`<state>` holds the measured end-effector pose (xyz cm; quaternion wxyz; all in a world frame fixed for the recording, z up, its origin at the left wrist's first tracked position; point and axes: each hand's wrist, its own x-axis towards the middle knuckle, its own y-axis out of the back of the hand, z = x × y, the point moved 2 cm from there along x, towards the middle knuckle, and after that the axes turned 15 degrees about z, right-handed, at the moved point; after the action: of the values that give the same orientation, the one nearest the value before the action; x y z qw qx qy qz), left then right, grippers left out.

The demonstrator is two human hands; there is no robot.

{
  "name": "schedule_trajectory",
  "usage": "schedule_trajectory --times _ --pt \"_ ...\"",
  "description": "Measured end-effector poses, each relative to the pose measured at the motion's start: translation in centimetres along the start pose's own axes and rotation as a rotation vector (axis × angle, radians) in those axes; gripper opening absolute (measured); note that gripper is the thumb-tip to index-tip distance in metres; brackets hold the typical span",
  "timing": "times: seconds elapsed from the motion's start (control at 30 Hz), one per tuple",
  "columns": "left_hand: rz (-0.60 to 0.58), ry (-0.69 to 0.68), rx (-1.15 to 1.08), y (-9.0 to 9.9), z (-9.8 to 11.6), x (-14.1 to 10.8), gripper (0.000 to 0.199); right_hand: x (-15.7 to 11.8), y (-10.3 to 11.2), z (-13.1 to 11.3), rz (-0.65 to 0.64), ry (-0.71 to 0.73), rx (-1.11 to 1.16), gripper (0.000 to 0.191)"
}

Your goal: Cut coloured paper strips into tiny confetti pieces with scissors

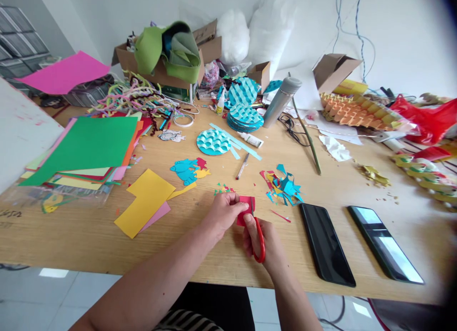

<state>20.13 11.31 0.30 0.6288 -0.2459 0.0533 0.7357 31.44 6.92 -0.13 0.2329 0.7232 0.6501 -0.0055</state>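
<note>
My left hand [224, 212] pinches a small piece of red paper [244, 218] just above the table near its front edge. My right hand [266, 240] grips a pair of scissors with red handles [262, 248], whose blades lie along the right side of the red paper. Behind my hands are blue fish cutouts [185, 170], with a red and a yellow cutout beside them. Colourful paper scraps [285, 186] form a small pile to the right, and tiny bits of paper [224, 189] are scattered just beyond my left hand.
Yellow paper [150, 198] and a stack of coloured sheets [89, 141] lie left. Two phones [327, 243] rest at front right. Farther back are a pen [242, 166], a glue tube [253, 140], blue wavy paper discs [214, 141] and a steel flask [280, 102].
</note>
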Motion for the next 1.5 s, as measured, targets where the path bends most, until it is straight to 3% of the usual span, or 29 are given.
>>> schedule_trajectory --times 0.4,0.5,0.63,0.8,0.93,1.03,1.23,1.37,1.5 --pt "0.019 0.003 -0.013 0.1 0.0 0.1 0.01 0.0 0.0 0.0 0.02 -0.039 0.002 0.052" --pt "0.035 0.068 -0.136 0.3 0.1 0.3 0.006 -0.5 0.8 -0.3 0.04 0.041 -0.01 0.055" --pt "0.028 0.113 -0.305 0.4 0.2 0.6 0.006 -0.9 2.3 -0.8 0.22 0.18 0.033 0.05" --pt "-0.039 0.14 -0.279 0.4 0.1 0.7 0.009 -0.3 3.1 -1.3 0.435 0.431 -0.031 0.026" --pt "-0.089 0.181 -0.248 0.1 -0.2 0.4 0.01 0.0 2.7 -1.6 0.473 0.586 -0.037 0.021" --pt "-0.109 0.189 -0.218 -0.1 -0.4 0.3 0.01 0.1 2.5 -1.5 0.504 0.578 -0.034 0.013" --pt "-0.058 0.098 -0.14 0.4 0.0 0.8 0.022 0.4 3.3 0.3 0.757 0.425 0.219 0.023" --pt "-0.07 0.082 -0.149 0.8 0.8 0.5 0.026 0.4 3.4 1.4 0.829 0.414 0.306 0.024" --pt "-0.102 0.021 -0.119 2.8 2.2 -1.0 0.026 0.5 3.4 1.7 0.881 0.426 0.35 0.024"
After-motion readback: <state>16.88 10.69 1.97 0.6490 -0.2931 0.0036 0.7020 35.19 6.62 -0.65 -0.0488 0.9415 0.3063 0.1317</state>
